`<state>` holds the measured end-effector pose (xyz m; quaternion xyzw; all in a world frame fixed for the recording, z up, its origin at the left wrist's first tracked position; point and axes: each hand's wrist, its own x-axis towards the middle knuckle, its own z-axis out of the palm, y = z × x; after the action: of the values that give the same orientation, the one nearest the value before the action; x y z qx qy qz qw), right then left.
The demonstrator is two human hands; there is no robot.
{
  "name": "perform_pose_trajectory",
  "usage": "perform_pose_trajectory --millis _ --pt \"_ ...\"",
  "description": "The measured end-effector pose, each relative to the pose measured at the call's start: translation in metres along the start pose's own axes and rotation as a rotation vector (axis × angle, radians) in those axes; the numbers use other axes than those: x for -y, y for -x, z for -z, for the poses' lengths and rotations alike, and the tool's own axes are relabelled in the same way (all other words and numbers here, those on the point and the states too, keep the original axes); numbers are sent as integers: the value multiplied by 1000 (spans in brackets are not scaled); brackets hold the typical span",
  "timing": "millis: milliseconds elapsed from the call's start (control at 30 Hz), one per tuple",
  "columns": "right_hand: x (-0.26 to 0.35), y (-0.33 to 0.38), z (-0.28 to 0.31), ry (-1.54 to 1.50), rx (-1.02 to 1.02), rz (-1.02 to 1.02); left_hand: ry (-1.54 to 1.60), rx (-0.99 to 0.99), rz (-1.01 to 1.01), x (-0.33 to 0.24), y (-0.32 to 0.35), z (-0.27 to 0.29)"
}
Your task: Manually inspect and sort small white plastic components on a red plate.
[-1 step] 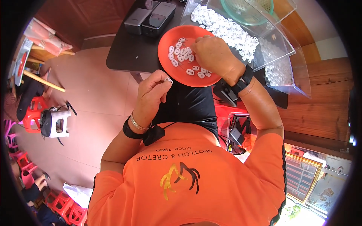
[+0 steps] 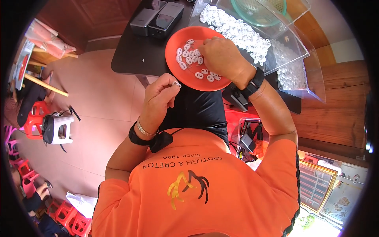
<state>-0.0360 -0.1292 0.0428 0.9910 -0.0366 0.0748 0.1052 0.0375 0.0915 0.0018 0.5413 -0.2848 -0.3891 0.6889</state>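
A round orange-red plate lies near the table's front edge. Several small white oval plastic pieces, each with two holes, are scattered on it, with a few thin pins or wires among them. My left hand, left of the plate's near edge, pinches one white two-hole piece between thumb and forefinger. My right hand reaches over the plate's right side, its fingers curled down and pressed together beside the white pieces. The back of that hand hides its fingertips, so what they hold cannot be made out.
Behind the plate, a clear plastic bin holds a heap of white pieces and a green basket. Two dark box-shaped devices stand on the black table. Red and white stools are on the floor at left.
My right hand has shifted very slightly to the left over the plate. My left hand stays in place with its white piece.
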Motion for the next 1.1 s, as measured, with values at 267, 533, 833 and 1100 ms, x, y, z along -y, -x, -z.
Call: perform_pose_trajectory --millis 267,533,833,1100 --pt "-2 2 2 -196 -12 -40 10 1 46 1 5 -3" --pt "-30 6 -3 -339 -131 -115 -3 24 57 -2 0 -8" --pt "-44 25 60 -643 -236 -79 45 64 34 -11 -7 -16" --pt "-1 74 63 -1273 -275 -333 -42 76 39 -17 -8 -33"
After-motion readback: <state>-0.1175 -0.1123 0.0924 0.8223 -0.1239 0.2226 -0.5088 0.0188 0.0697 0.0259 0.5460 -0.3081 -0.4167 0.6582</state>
